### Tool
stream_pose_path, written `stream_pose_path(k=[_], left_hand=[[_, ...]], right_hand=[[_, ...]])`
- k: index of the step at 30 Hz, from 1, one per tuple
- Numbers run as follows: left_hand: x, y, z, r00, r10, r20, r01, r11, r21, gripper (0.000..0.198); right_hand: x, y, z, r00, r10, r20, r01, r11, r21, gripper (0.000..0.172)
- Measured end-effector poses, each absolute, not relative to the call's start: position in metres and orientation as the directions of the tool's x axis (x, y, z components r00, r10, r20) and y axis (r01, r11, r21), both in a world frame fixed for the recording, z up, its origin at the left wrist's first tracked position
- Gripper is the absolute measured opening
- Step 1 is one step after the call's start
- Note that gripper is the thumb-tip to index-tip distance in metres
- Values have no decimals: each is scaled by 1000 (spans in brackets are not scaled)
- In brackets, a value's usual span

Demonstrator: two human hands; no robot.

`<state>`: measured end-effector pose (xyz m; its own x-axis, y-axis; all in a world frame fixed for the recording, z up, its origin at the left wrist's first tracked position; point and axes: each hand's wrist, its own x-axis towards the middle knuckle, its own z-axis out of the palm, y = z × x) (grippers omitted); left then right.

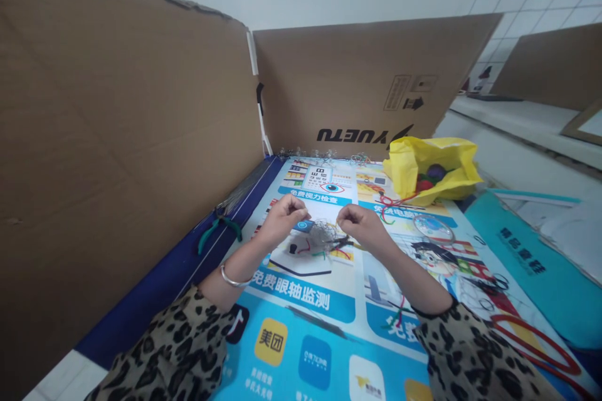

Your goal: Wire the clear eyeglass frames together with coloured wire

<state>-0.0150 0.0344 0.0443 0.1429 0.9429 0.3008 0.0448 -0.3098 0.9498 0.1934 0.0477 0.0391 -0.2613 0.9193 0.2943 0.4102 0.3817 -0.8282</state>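
Note:
My left hand [283,220] is closed in a pinch above the printed table sheet. Across a narrow gap, my right hand [361,225] pinches too, thumb against forefinger. Whatever sits in either pinch is too thin to make out. Below and between the hands lies a loose tangle of fine silvery wire [321,235]. A small dark-jawed tool [339,242] lies at its right side, close to my right hand. Short bits of red and green cord [341,254] are scattered beside the tangle. To the left, green-handled pliers [219,230] rest by a bundle of thin wires [242,187].
Cardboard panels [376,88] wall the left and back. A yellow bag [433,169] holding purple and red balls stands back right. Wire shapes [308,154] line the back edge. At right are a clear ring [433,229], black scissors [489,285] and red loops [536,341].

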Motion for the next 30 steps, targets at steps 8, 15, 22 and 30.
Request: stream_pose_path(k=[8,15,22,30], left_hand=[[-11,39,24,265,876,402,422,-480,769,9],[0,44,9,375,835,403,544,-550,633,31],[4,55,-2,350,870,348,610,-493,620,20],[4,52,-4,187,911,366,512,-409,755,12]], right_hand=[[195,52,35,-276,936,217,307,300,-903,6],[193,50,37,-282,941,188,261,263,-929,8],[194,48,41,-216,975,44,177,83,-981,11],[197,54,33,-203,977,58,147,89,-985,10]])
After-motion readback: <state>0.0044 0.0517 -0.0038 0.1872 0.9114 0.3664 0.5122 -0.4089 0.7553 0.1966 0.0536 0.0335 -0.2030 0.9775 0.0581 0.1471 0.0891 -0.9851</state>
